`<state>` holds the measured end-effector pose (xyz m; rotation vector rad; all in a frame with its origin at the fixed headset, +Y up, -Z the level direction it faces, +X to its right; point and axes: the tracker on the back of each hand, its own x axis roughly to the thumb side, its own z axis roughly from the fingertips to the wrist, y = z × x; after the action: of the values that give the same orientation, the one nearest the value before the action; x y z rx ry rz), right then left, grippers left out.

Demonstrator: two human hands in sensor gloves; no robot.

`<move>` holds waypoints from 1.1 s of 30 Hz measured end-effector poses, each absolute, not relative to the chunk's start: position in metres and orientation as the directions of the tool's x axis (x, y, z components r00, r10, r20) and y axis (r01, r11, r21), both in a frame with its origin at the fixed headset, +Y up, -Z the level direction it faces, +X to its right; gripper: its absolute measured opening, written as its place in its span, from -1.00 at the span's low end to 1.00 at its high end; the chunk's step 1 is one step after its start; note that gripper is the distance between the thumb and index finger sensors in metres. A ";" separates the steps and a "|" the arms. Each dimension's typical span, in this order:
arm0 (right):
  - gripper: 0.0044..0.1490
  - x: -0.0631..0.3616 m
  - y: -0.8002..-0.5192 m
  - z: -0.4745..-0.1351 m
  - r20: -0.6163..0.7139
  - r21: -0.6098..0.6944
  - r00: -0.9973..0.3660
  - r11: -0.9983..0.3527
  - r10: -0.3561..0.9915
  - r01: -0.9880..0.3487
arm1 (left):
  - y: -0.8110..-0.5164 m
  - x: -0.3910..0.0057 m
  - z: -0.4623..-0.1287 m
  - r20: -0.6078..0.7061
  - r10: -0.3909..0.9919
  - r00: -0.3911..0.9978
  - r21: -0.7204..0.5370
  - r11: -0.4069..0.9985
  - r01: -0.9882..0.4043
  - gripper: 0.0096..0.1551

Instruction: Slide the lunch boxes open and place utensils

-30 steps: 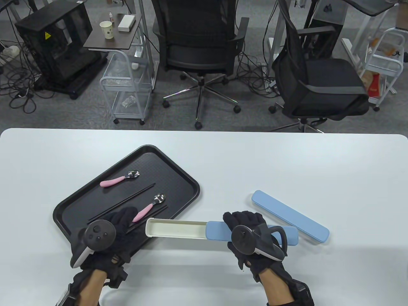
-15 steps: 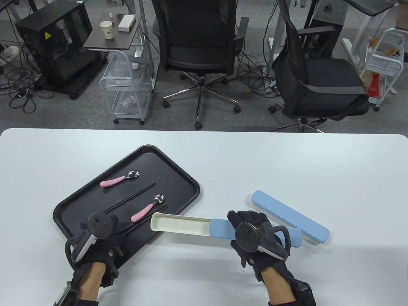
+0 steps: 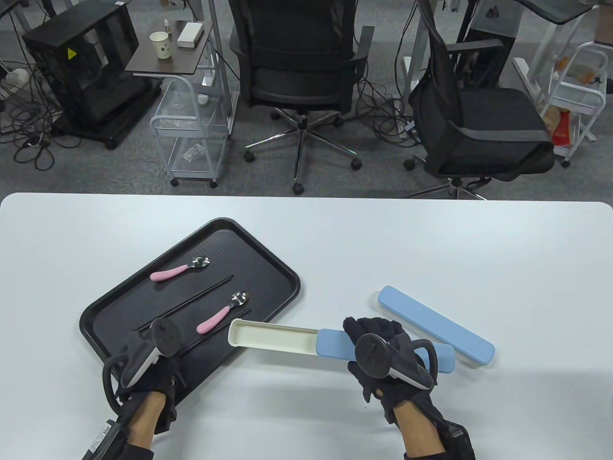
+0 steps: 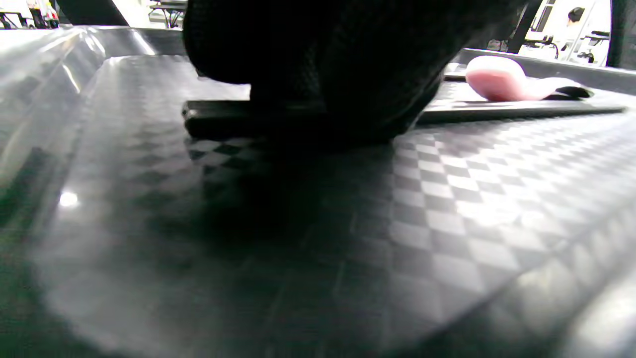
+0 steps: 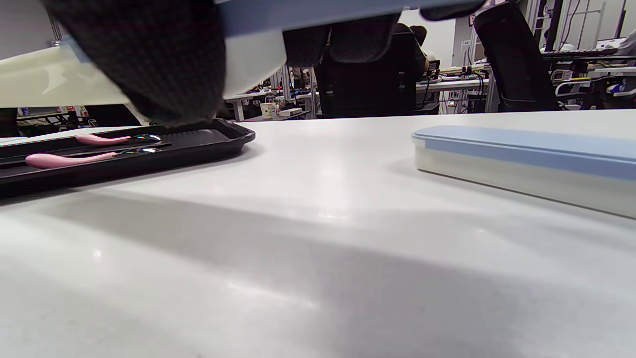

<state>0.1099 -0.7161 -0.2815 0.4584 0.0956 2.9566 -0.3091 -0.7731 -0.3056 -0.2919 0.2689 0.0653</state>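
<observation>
My right hand (image 3: 378, 338) grips the blue lid end (image 3: 335, 344) of a lunch box slid open, its cream base (image 3: 273, 337) bare. In the right wrist view the fingers (image 5: 149, 64) hold it above the table. My left hand (image 3: 167, 357) is on the near corner of the black tray (image 3: 268, 268). In the left wrist view its fingers (image 4: 318, 74) lie on a black chopstick (image 4: 497, 114) that rests flat on the tray. Two pink-handled spoons (image 3: 179, 270) (image 3: 221, 312) and another chopstick pair (image 3: 196, 297) lie on the tray.
A second lunch box (image 3: 436, 330) lies closed to the right of my right hand, and also shows in the right wrist view (image 5: 526, 159). The white table (image 3: 383, 239) runs wide behind both boxes. Office chairs stand beyond its far edge.
My left hand has left the box's open end, drawn back to the tray's near corner and rolled down onto the chopsticks. The right hand carried the box slightly right.
</observation>
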 end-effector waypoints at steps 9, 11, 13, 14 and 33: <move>0.07 0.110 -0.717 -0.282 0.297 0.097 -0.941 -0.986 0.159 -0.135 | -0.773 -0.315 -0.314 -0.287 0.040 0.957 -0.355 0.924 -0.145 -0.48; 0.07 0.110 -0.717 -0.283 0.296 0.100 -0.942 -0.986 0.159 -0.135 | -0.771 -0.316 -0.314 -0.273 0.077 0.959 -0.347 0.922 -0.173 -0.50; 0.07 0.110 -0.717 -0.283 0.295 0.103 -0.942 -0.985 0.161 -0.136 | -0.766 -0.317 -0.314 -0.270 0.144 0.952 -0.314 0.922 -0.228 -0.51; 0.07 0.110 -0.717 -0.284 0.294 0.106 -0.942 -0.985 0.161 -0.135 | -0.761 -0.318 -0.313 -0.269 0.152 0.951 -0.300 0.925 -0.233 -0.52; 0.07 0.121 -0.710 -0.284 0.269 0.085 -0.947 -0.984 0.175 -0.158 | -0.694 -0.265 -0.283 0.221 0.295 0.930 0.026 0.951 -0.308 -0.55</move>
<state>0.1211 -0.7103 -0.2845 0.4148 0.0927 2.9420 -0.2647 -0.6944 -0.2827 0.0605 -0.2175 0.3089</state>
